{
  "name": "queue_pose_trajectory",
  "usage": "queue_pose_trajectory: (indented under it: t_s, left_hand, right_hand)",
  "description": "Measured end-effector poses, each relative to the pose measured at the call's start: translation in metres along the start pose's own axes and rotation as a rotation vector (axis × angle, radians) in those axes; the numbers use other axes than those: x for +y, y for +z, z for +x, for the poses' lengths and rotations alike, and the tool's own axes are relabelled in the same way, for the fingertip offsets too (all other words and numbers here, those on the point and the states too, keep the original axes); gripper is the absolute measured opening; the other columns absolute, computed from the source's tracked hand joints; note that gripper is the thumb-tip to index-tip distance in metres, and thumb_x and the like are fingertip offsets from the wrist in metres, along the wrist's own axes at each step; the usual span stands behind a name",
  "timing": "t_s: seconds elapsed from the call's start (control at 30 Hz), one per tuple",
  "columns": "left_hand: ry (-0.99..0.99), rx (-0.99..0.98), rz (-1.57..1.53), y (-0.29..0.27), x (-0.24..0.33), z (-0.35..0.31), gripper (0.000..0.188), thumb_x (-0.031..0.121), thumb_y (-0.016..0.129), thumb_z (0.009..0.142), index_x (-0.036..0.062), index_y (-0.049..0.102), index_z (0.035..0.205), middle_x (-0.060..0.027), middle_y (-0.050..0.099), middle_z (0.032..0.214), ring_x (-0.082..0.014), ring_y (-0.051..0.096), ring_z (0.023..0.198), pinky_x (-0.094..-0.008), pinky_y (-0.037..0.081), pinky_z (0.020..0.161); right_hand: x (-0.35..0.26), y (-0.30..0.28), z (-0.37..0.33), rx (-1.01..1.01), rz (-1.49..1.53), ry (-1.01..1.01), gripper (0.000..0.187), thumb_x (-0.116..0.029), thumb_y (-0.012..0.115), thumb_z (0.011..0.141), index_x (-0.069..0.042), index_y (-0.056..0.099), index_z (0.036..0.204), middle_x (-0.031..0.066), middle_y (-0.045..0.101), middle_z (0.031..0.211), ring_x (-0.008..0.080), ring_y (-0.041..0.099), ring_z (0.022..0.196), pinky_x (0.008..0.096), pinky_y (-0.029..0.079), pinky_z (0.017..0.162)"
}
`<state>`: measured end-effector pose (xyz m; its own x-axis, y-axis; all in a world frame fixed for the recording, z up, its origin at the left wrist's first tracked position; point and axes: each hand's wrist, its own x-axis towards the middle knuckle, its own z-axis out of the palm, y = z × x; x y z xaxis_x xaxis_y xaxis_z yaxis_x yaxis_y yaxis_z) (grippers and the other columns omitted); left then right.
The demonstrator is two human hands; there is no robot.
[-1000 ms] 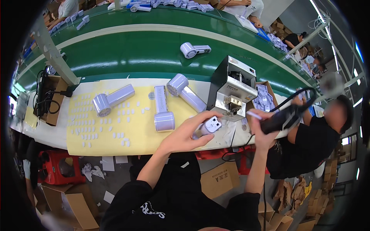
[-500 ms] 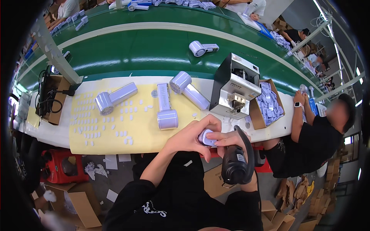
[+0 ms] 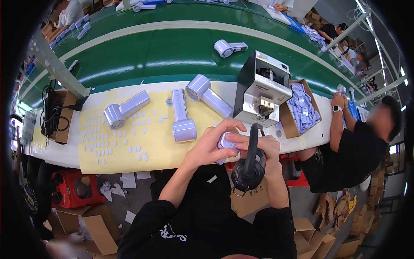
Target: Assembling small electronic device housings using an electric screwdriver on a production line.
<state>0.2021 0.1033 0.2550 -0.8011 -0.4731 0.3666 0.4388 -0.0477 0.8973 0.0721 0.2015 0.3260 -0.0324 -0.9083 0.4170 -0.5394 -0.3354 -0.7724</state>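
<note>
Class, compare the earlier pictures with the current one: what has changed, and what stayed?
The right hand, carrying the black tool, has moved left; its fingers now touch the lavender device in the left hand, whose slotted end no longer shows. The fan on the green belt has shifted slightly right. Three fans on the yellow sheet and the machine stayed put.

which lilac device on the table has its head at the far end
The rightmost device; the left device and middle device have theirs at the near end.
</note>
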Motion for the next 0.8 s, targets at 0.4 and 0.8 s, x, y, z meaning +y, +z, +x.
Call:
queue_pose_trajectory:
  t_s: [0.4,0.8]
  left_hand:
    - [0.075,0.097,-0.05,0.003,0.005,0.001,0.052,0.031,0.073,0.07,0.003,0.048,0.106,-0.0111,0.059,0.092,-0.0197,0.06,0.081,-0.0287,0.046,0.072]
    - [0.233,0.167,-0.07,-0.007,-0.008,0.008,0.034,0.026,0.072,0.073,0.0039,0.053,0.092,-0.0088,0.061,0.087,-0.0198,0.059,0.077,-0.0281,0.046,0.066]
  right_hand:
    - [0.022,-0.007,-0.028,-0.015,-0.067,0.102,0.027,-0.015,0.072,0.067,-0.004,0.059,0.087,0.0083,0.066,0.083,0.019,0.062,0.055,0.023,0.046,0.05]
    - [0.034,-0.046,0.092,0.612,0.61,-0.054,0.052,-0.058,0.047,0.081,-0.007,0.039,0.088,0.0033,0.039,0.056,0.0111,0.033,0.035,0.0253,0.03,0.035]
